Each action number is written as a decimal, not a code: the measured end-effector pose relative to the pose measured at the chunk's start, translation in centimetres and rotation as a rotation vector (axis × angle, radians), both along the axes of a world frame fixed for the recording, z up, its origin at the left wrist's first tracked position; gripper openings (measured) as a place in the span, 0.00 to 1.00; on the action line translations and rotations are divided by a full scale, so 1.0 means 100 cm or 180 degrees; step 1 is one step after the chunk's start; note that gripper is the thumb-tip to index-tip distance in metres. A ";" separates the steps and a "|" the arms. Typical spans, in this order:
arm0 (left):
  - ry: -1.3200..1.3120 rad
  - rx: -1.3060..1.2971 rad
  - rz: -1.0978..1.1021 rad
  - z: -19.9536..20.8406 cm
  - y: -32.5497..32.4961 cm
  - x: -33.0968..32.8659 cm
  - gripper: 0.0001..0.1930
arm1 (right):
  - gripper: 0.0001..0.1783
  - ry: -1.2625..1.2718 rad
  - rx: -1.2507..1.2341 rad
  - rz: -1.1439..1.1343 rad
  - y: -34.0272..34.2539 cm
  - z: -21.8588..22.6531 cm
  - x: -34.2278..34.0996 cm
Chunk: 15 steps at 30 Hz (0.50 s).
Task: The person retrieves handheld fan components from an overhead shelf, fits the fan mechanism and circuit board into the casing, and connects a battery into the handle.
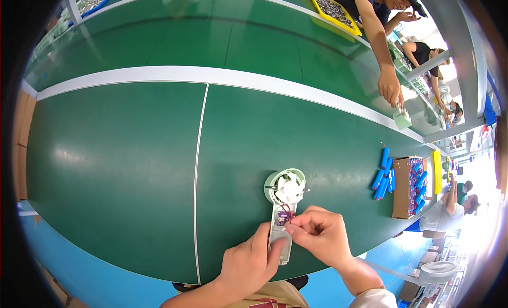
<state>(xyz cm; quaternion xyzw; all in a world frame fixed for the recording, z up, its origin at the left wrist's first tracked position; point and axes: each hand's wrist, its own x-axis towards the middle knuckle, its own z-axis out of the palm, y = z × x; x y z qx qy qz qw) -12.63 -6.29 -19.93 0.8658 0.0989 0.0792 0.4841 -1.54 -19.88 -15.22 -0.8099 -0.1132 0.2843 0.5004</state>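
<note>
The left hand (pixel 246 263) covered part of the pale green fan housing (pixel 277 210), and the right hand (pixel 320 236) hid one end of the thin wires (pixel 287 208). Details on the purple circuit board (pixel 283 218) were too small to make out, as were the pieces heaped in the yellow tray (pixel 338 25). The top edge cut off a co-worker (pixel 375 32), whose fingers partly covered a pale box (pixel 402 119). Glare blurred a distant person (pixel 450 215).

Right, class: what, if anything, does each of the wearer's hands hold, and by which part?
The left hand holds the small fan by its handle; the right hand seems to pinch thin wires, though the exact spot is hidden.
</note>
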 end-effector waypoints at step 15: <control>-0.0159 -0.0605 0.0111 -0.007 -0.002 0.004 0.12 | 0.09 -0.2165 0.0179 0.1110 0.002 -0.022 0.026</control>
